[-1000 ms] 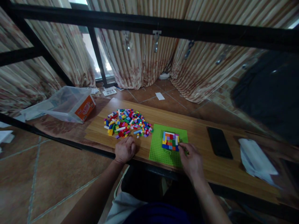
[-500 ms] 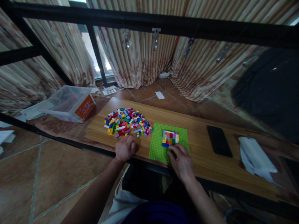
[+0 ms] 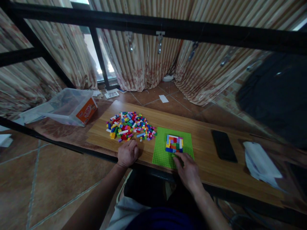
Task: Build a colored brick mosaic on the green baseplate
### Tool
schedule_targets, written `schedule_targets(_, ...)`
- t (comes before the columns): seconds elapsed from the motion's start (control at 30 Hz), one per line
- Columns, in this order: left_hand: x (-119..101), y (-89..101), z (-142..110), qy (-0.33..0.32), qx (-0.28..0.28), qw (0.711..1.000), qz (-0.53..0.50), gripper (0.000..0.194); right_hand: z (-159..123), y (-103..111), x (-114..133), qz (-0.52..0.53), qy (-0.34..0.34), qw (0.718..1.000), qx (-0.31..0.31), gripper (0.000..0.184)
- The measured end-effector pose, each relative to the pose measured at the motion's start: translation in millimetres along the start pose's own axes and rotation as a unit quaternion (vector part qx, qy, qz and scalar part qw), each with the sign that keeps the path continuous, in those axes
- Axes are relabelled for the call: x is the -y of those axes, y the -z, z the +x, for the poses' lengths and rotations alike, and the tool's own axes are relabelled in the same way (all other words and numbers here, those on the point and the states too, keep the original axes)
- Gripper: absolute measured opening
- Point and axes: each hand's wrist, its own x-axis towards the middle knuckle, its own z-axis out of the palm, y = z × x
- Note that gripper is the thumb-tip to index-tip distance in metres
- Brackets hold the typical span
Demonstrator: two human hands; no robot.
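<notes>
My right hand (image 3: 188,167) is over the lower part of a green studded baseplate (image 3: 161,156). Its thumb and fingertips pinch a small green brick (image 3: 174,155), partly hidden by the fingers. Just above these fingertips, a rectangular patch of multicoloured bricks (image 3: 174,143) sits on the plate, with blue along its lower edge. My left hand (image 3: 128,153) rests as a fist on the table's near edge, left of the plate; nothing shows in it. A heap of loose toy bricks (image 3: 131,124) lies just beyond that fist.
A black phone (image 3: 224,145) and a folded white packet (image 3: 261,159) lie right of the plate on the wooden table (image 3: 203,134). Left of the table is a clear plastic bin (image 3: 68,105) with an orange label. A dark metal bar (image 3: 144,19) crosses above, before the curtains.
The green brick in my right fingers has turned and moved slightly, and now shows less of its face. My left fist stays in place. The whole view has shifted slightly.
</notes>
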Motion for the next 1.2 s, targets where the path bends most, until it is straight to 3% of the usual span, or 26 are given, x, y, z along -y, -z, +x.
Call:
schedule_targets(0.13,-1,0.7,0,-0.003,-0.005,1.0,-0.005,0.017,3,8,0,0.072,-0.052,0.996,-0.02,0.034)
schedule_targets(0.23,-2,1.9,0,0.005,0.001,1.0,-0.005,0.018,8,14,-4,0.155,-0.136,0.977,-0.055,0.041)
schedule_targets(0.37,-3,3.1,0,0.008,0.001,1.0,-0.001,0.019,17,21,-13,0.355,-0.232,0.898,-0.115,0.042)
schedule_targets(0.47,-3,2.7,1,0.002,-0.005,1.0,-0.008,0.019,21,26,-21,0.476,-0.269,0.831,-0.103,0.036)
schedule_targets(0.57,-2,1.9,0,0.003,-0.004,1.0,-0.01,0.019,23,31,-26,0.535,-0.288,0.791,-0.071,0.027)
schedule_targets(0.67,-2,1.6,0,0.002,-0.005,1.0,-0.014,0.019,23,31,-27,0.56,-0.301,0.77,-0.056,0.025)
schedule_targets(0.73,-2,1.9,1,0.001,-0.006,1.0,-0.014,0.019,24,29,-25,0.55,-0.3,0.777,-0.064,0.029)
schedule_targets(0.8,-2,2.4,1,0.002,-0.005,1.0,-0.009,0.018,26,26,-23,0.509,-0.292,0.805,-0.086,0.034)
schedule_targets(0.93,-3,3.2,1,0.004,0.003,1.0,-0.008,0.018,31,23,-19,0.307,-0.232,0.919,-0.086,0.042)
schedule_targets(1.0,-3,3.1,1,0.005,0.006,1.0,-0.01,0.018,34,24,-18,0.186,-0.185,0.962,-0.077,0.043)
schedule_targets(1.07,-2,2.8,1,0.005,0.007,1.0,-0.011,0.019,36,22,-16,0.097,-0.152,0.98,-0.083,0.044)
schedule_targets(1.2,-2,2.6,0,0.008,0.004,1.0,-0.013,0.018,39,11,-11,0.018,-0.114,0.986,-0.121,0.043)
